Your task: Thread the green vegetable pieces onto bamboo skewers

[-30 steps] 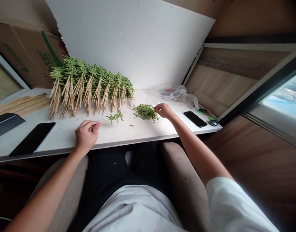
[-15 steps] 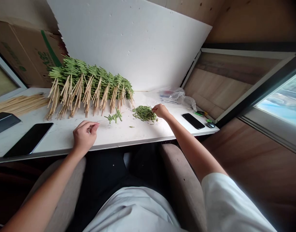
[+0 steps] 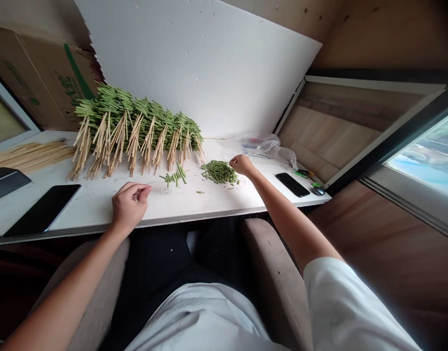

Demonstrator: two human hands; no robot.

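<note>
My left hand (image 3: 130, 204) is pinched closed above the front of the white table, left of a short row of green pieces (image 3: 175, 176). A thin stick, hard to make out, seems to run from its fingers toward that row. My right hand (image 3: 242, 165) is closed at the right edge of a small pile of cut green pieces (image 3: 219, 171); whatever its fingertips hold is too small to name. Behind, a large stack of green pieces on sticks (image 3: 136, 114) lies with its pale stick ends toward me.
Loose bare sticks (image 3: 33, 153) lie at the left, near a black phone (image 3: 43, 209) and a dark object (image 3: 8, 183). On the right are another phone (image 3: 292, 184), a mouse (image 3: 318, 190) and a clear plastic bag (image 3: 269, 144). A white board (image 3: 202, 63) stands behind.
My right hand has lifted slightly from the pile's right edge. My left hand and the row of green pieces have shifted very slightly to the right.
</note>
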